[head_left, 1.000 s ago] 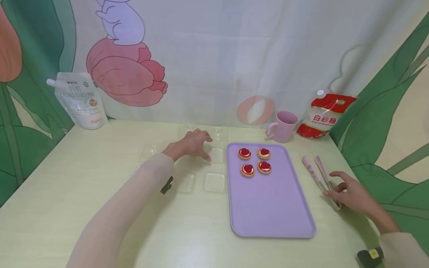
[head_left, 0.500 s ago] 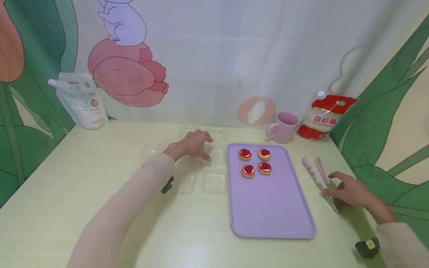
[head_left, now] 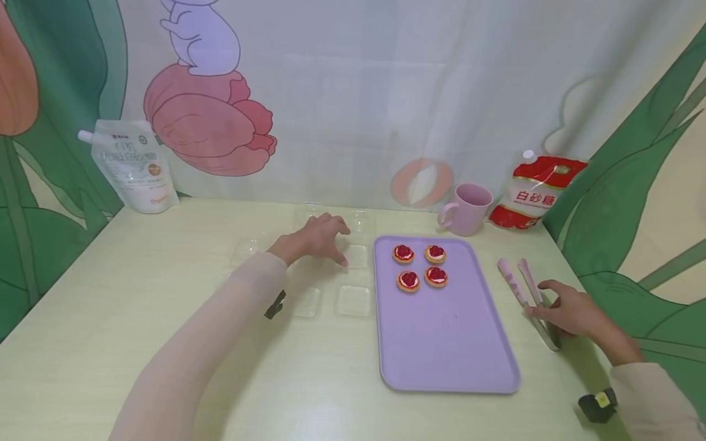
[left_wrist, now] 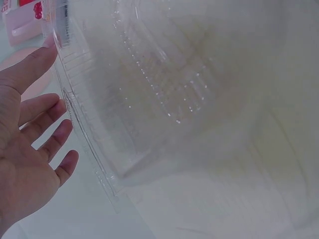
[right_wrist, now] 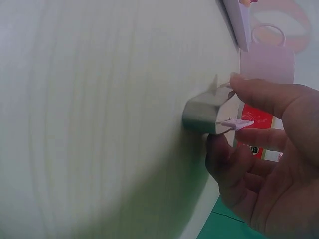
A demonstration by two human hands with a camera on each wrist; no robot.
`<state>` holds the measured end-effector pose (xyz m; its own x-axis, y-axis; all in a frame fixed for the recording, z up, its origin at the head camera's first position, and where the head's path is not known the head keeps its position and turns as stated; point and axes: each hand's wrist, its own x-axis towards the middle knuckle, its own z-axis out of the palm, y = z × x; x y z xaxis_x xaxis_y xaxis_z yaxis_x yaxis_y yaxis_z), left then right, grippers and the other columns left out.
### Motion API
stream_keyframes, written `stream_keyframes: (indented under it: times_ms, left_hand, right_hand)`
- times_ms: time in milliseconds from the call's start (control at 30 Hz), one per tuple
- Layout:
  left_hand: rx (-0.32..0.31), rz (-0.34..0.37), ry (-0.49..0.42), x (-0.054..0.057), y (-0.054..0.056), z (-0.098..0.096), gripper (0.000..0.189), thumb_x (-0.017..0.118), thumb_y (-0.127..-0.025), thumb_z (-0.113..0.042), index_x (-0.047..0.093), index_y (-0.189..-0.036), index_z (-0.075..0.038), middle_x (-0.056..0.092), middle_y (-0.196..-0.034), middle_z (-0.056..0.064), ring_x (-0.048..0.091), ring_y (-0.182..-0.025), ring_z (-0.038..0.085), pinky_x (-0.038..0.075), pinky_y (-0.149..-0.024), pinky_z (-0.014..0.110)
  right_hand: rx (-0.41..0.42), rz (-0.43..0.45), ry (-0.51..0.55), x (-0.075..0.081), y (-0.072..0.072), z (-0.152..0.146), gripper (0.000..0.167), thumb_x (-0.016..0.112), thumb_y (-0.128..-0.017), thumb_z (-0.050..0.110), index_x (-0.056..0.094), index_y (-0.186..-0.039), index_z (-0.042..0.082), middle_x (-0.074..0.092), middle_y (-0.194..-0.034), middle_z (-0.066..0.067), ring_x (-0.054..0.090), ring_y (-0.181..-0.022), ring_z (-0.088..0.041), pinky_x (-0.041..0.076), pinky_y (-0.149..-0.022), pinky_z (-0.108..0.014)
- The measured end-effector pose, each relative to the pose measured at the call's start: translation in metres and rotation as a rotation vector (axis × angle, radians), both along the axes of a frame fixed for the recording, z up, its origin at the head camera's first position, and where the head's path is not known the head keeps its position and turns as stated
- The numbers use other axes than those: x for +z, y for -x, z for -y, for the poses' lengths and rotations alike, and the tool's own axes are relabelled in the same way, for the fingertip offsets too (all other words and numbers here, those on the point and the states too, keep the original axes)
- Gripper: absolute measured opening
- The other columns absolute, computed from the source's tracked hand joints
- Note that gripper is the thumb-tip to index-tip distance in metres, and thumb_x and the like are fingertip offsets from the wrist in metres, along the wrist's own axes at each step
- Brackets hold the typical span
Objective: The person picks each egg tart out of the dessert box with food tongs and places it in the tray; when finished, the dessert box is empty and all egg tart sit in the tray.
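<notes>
A pair of tongs (head_left: 513, 282) with pink handles and a metal bend lies on the table to the right. My right hand (head_left: 573, 309) straddles its metal part, thumb on one arm and fingers on the other; in the right wrist view the hand (right_wrist: 279, 149) holds the tongs (right_wrist: 199, 114) this way near the bend. Over a clear plastic container (head_left: 354, 301) with several compartments, my left hand (head_left: 320, 237) is spread. Seen from the left wrist, that hand (left_wrist: 30, 154) has its fingers beside the container's edge (left_wrist: 82, 129); whether all of them touch is unclear.
Several small red-topped tarts (head_left: 408, 281) sit on the far part of a purple tray (head_left: 449, 349) between the hands. Behind it stand a pink mug (head_left: 471, 208) and a red-and-white pouch (head_left: 532, 193). A white pouch (head_left: 132, 165) leans at the back left.
My right hand has shifted slightly left and closed its thumb and fingers nearer around the tongs, whose arms stay spread. The left hand keeps its place.
</notes>
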<state>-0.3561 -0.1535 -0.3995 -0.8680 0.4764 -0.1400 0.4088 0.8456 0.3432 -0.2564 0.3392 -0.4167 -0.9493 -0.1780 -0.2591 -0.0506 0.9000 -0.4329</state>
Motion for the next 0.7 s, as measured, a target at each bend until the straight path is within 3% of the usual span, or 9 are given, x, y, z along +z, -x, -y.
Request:
stream_keyframes:
  times_ms: [167,267,500,700]
  left_hand:
    - [0.000,0.008,0.008,-0.002,0.001,0.001,0.074,0.084,-0.080,-0.035,0.054,-0.141,-0.005,0.049,-0.149,0.012,0.039,-0.138,0.032,0.020,-0.120,0.057]
    - [-0.006,0.005,0.019,-0.002,0.001,0.002,0.076,0.084,-0.079,-0.037,0.054,-0.142,-0.006,0.048,-0.150,0.012,0.039,-0.138,0.032,0.022,-0.119,0.055]
    - [-0.011,-0.015,0.035,-0.005,-0.001,0.004,0.078,0.084,-0.079,-0.037,0.053,-0.143,-0.006,0.048,-0.149,0.013,0.040,-0.138,0.033,0.028,-0.115,0.054]
    - [-0.011,-0.020,0.000,-0.005,-0.001,0.009,0.078,0.083,-0.080,-0.040,0.052,-0.144,-0.006,0.048,-0.150,0.015,0.039,-0.137,0.035,0.030,-0.112,0.057]
  right_hand:
    - [0.001,0.014,-0.002,0.001,0.001,0.001,0.079,0.069,-0.093,0.037,0.031,-0.139,-0.014,0.062,-0.069,-0.007,0.055,-0.052,-0.018,0.045,-0.052,-0.035]
    - [-0.004,-0.018,-0.016,0.004,0.002,0.001,0.077,0.066,-0.094,0.037,0.032,-0.139,-0.016,0.066,-0.078,-0.014,0.060,-0.061,-0.019,0.047,-0.056,-0.034]
    - [-0.093,-0.147,0.017,0.010,0.009,0.015,0.071,0.062,-0.097,0.040,0.038,-0.138,-0.012,0.065,-0.101,-0.030,0.067,-0.076,-0.024,0.051,-0.063,-0.034]
    - [-0.094,-0.265,0.052,0.023,0.015,0.035,0.062,0.060,-0.098,0.039,0.044,-0.136,-0.008,0.064,-0.108,-0.032,0.064,-0.087,-0.035,0.049,-0.061,-0.031]
